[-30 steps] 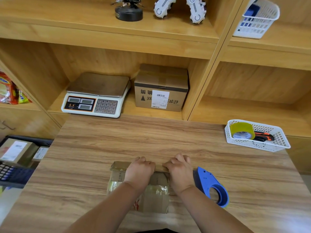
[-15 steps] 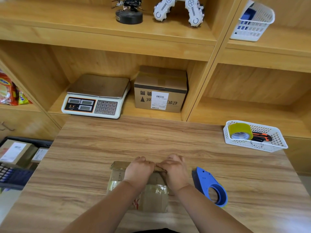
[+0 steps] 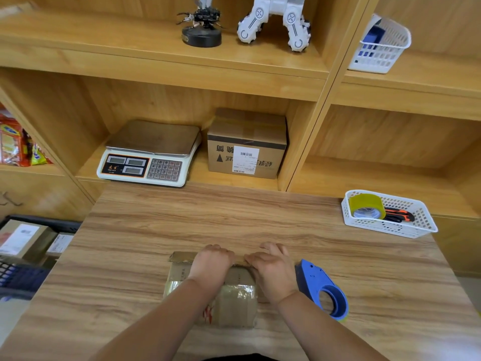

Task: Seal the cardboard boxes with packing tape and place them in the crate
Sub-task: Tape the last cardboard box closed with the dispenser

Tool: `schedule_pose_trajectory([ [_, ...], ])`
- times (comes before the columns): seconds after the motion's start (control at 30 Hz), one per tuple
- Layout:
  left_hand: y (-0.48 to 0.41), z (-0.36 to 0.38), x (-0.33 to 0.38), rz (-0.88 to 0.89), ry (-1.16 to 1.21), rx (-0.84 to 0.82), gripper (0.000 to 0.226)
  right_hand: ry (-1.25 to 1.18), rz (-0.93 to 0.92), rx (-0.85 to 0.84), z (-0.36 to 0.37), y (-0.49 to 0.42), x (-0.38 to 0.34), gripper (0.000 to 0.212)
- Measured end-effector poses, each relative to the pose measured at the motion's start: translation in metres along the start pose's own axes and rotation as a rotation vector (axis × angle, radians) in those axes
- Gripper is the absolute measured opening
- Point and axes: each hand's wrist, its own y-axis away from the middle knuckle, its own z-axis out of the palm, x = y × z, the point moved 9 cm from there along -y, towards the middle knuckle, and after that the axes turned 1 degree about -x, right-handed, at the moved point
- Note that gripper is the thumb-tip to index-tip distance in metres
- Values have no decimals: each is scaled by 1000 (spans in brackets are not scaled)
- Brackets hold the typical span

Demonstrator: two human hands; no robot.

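Curling over the cardboard box point(image 3: 235, 302), left grip point(image 3: 211, 264) and right grip point(image 3: 273, 272) hold its far edge.

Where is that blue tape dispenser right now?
In the head view, the blue tape dispenser lies on the wooden table, just right of the right hand and the cardboard box, nearer the person than the white basket.

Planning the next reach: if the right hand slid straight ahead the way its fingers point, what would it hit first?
Past the cardboard box it holds, the right hand crosses bare table, then probably meets the labelled shelf box; depth unclear.
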Motion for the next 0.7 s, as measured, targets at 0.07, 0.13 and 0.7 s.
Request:
schedule_pose_trajectory([
  [0.07,5,-9,0,8,12,43,25,24,17,-31,5,1,4,25],
  [0.13,12,-19,-4,27,38,156,17,34,42,-89,10,5,8,27],
  [0.7,60,41,-49,-223,179,106,84,-331,386,-265,46,50,25,45],
])
